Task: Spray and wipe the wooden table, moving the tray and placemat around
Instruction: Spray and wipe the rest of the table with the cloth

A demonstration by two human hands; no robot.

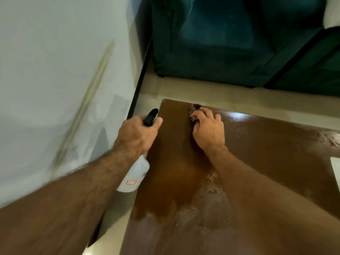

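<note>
The brown wooden table (266,162) fills the lower right, with wet streaks and foam on its near part and right side. My left hand (138,135) grips a white spray bottle (135,178) by its black trigger head, held over the table's left edge. My right hand (208,128) presses a small brownish cloth (195,109) onto the table near its far left corner, fingers curled round it. A white corner of a flat thing (335,166), tray or placemat I cannot tell, shows at the right edge.
A white wall (55,89) with a black skirting strip (139,80) runs close along the table's left. A dark teal sofa (230,43) stands beyond the far edge. Pale floor tiles (152,91) lie between them.
</note>
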